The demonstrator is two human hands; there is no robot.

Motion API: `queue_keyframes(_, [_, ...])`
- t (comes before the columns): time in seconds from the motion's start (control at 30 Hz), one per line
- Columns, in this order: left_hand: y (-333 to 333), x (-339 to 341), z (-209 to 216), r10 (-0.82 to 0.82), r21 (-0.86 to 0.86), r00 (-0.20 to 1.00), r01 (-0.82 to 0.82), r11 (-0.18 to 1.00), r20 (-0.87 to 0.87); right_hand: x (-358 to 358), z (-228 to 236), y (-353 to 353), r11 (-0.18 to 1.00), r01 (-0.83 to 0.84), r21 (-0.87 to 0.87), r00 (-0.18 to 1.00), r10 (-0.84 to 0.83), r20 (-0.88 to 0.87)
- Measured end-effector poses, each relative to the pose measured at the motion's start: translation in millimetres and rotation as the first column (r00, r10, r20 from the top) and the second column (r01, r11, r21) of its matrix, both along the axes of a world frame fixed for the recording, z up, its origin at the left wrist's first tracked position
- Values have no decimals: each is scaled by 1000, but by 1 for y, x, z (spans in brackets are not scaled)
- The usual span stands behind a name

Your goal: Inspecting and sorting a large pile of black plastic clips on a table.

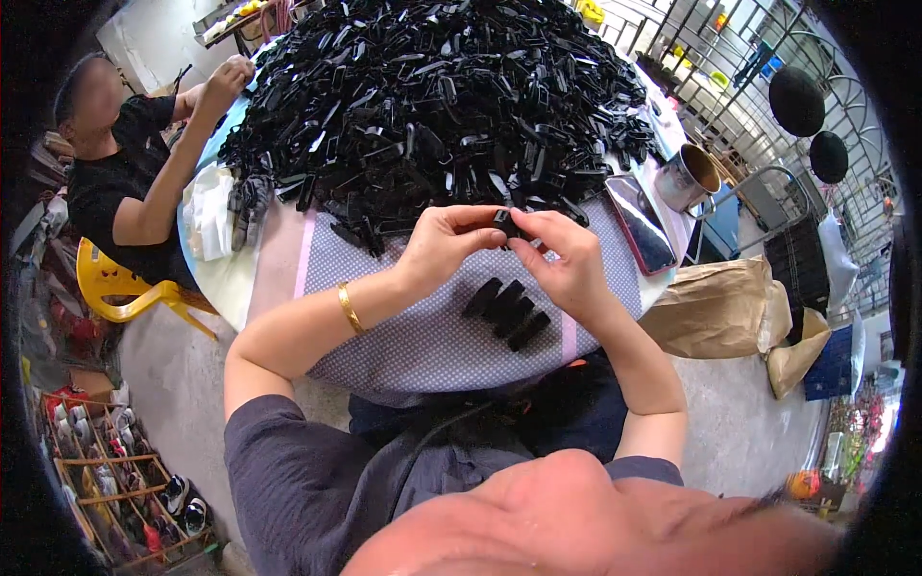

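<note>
A small black glossy piece point(502, 219), its kind too small to tell, is pinched between my two hands at the near edge of a big heap. My left hand point(447, 240), closed with thumb and fingers on the piece, comes from the left. From the other side my right hand point(567, 254) grips it too, thumb and forefinger together. The heap point(432, 115) is made of similar shiny black plastic pieces and covers most of the table. Several dark oblong pieces point(505, 309) lie side by side on the dotted cloth point(413, 326) just below my hands.
A phone point(642, 223) and a metal mug point(688, 179) stand right of the heap. White packets point(208, 213) lie at the left edge. Another person point(130, 173) sits there near a yellow chair point(106, 278). Brown paper sacks point(720, 307) and a shoe rack point(106, 470) flank the table.
</note>
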State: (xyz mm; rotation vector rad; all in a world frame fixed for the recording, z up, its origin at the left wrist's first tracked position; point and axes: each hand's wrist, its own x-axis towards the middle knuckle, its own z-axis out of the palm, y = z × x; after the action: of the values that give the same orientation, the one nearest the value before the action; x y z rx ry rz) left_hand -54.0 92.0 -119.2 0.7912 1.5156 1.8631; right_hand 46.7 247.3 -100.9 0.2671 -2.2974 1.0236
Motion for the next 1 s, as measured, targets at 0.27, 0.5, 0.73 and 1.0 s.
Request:
queue_keyframes(0.27, [3,5,2,11,73,1000,-11,997,4,-1,-2,-8,974,164,155,985,-154,-74])
queue_keyframes(0.5, [-6,-5,11,-135,68,980,146,987,-146,5,-4,-6,998,-8,-61,968,23,250])
queue_keyframes(0.73, [-5,-4,9,-106,-2,989,107,994,-102,4,3,19,997,-43,61,970,27,241])
queue_keyframes(1.0, [-2,10,6,-111,-256,713,-98,962,-692,32,0,145,633,496,594,505,-767,396])
